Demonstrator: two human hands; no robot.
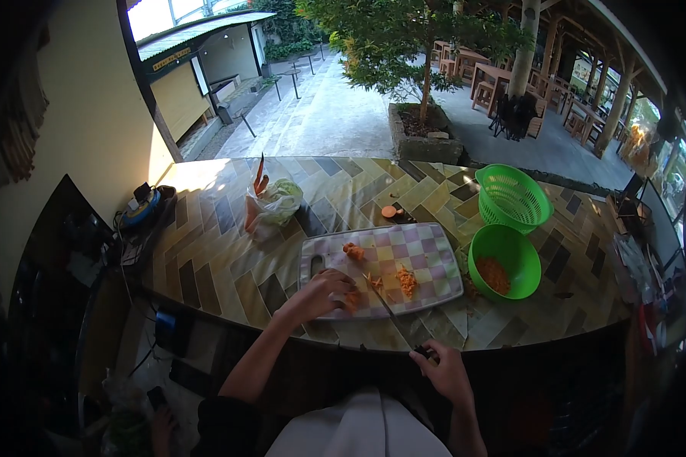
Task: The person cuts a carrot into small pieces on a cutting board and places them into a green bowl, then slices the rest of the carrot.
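Observation:
A checkered cutting board [434, 259] lies on the tiled counter. My left hand [328, 293] is over its left part, fingers bent down on orange carrot pieces [351, 301]. My right hand [442, 369], at the counter's front edge, is closed round the dark handle of a knife [385, 305]. The blade points up and left across the board, its tip near small carrot bits [373, 281]. A pile of diced carrot [406, 282] lies right of the blade, and a carrot chunk [353, 250] sits near the board's top.
Right of the board stand a green bowl [522, 263] with chopped carrot inside and a green colander [514, 194] behind it. A plastic bag [278, 204] with carrots is at the back left. A carrot piece [389, 211] lies behind the board. Another person's hand [162, 423] shows at lower left.

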